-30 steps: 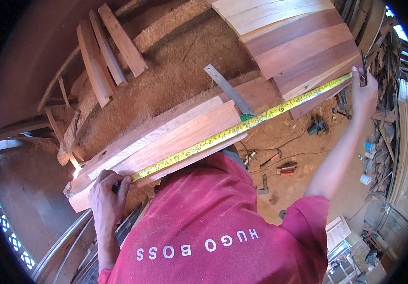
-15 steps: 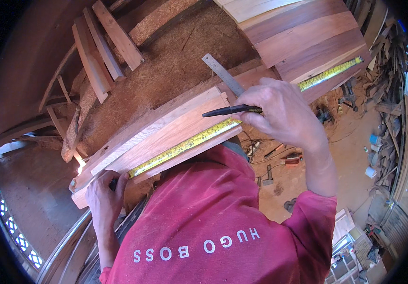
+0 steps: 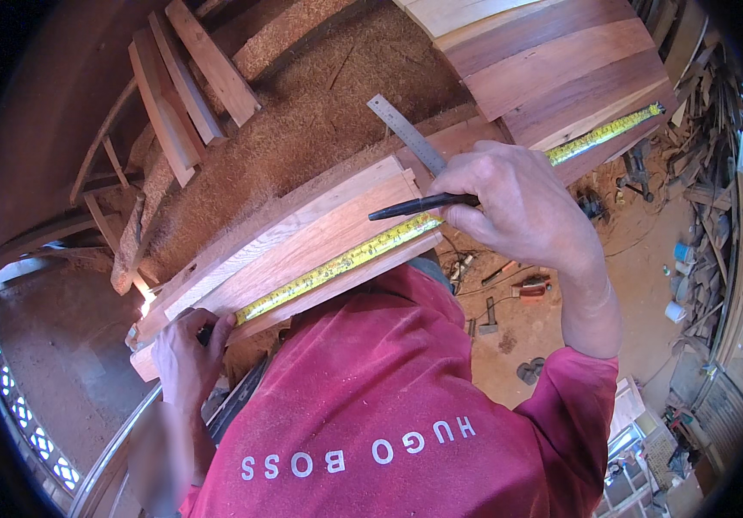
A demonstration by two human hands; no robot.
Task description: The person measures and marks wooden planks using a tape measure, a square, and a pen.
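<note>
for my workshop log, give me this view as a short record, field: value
left hand: closed at the lower-left end of the yellow measuring tape
right hand: holding a black pen, tip pointing left
tape: stretched over a light board, partly hidden by the right hand, far end over the wooden panel at upper right
metal ruler: emerging beyond the right hand, slanting to upper left
ground: hammer and red tool

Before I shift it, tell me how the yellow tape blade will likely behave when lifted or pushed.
The yellow tape blade will probably buckle if pushed endwise, being a thin, narrow strip. It should feel light, looking slight beside the wide boards. Its far end may swing sideways, since no hand holds it there; the left hand is at the near end.
</note>
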